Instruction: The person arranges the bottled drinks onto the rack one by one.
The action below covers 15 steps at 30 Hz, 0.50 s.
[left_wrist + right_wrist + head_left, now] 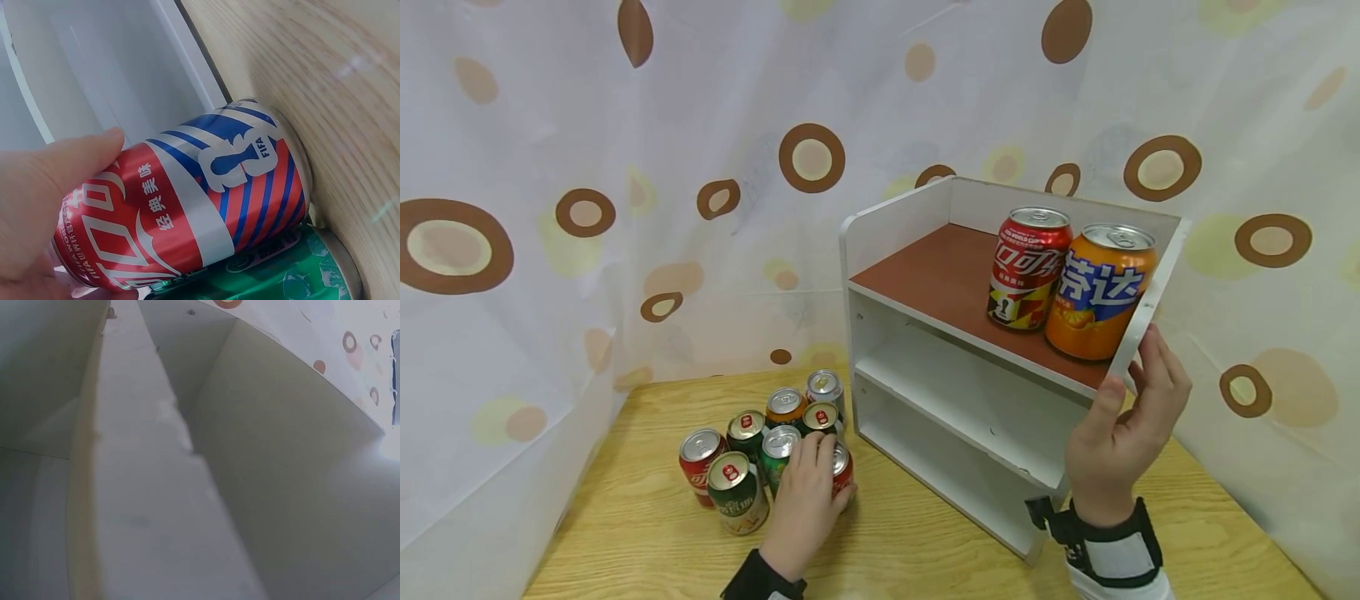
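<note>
My left hand [808,500] grips a red cola can [842,472] near its top, at the right front of a cluster of cans. In the left wrist view the can [187,194] stands beside a green can [269,272], its base close to the table, with my thumb along its upper side. My right hand [1123,425] holds the right side panel of a small white shelf [917,287], thumb at the front edge and fingers on the outer face. The right wrist view looks closely along a white shelf board [150,487]; no fingers show there.
On the brown top level stand a red cola can [1030,267] and an orange soda can [1101,292]. Several cans, including a dark green one [737,496] and a red one [700,462], crowd the wooden table [640,533] left of the shelf. A patterned curtain [700,108] hangs behind.
</note>
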Motion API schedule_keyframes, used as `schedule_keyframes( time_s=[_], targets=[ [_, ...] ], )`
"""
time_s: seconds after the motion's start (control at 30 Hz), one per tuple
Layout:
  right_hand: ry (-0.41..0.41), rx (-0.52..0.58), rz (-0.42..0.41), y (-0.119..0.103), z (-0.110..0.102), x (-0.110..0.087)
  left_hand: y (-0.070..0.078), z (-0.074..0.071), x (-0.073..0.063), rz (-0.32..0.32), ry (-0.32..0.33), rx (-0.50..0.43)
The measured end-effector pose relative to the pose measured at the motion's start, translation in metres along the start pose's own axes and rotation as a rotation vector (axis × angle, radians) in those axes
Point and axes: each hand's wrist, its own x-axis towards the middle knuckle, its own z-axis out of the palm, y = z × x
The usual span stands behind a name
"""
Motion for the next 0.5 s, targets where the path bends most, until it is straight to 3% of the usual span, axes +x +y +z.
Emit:
schedule_keyframes(
  time_s=[0.5],
  targets=[
    [0.008, 0.008, 0.001, -0.002, 0.0016, 0.0005, 0.0022, -0.0018, -0.0016, -0.026, -0.044, -0.066]
  ],
)
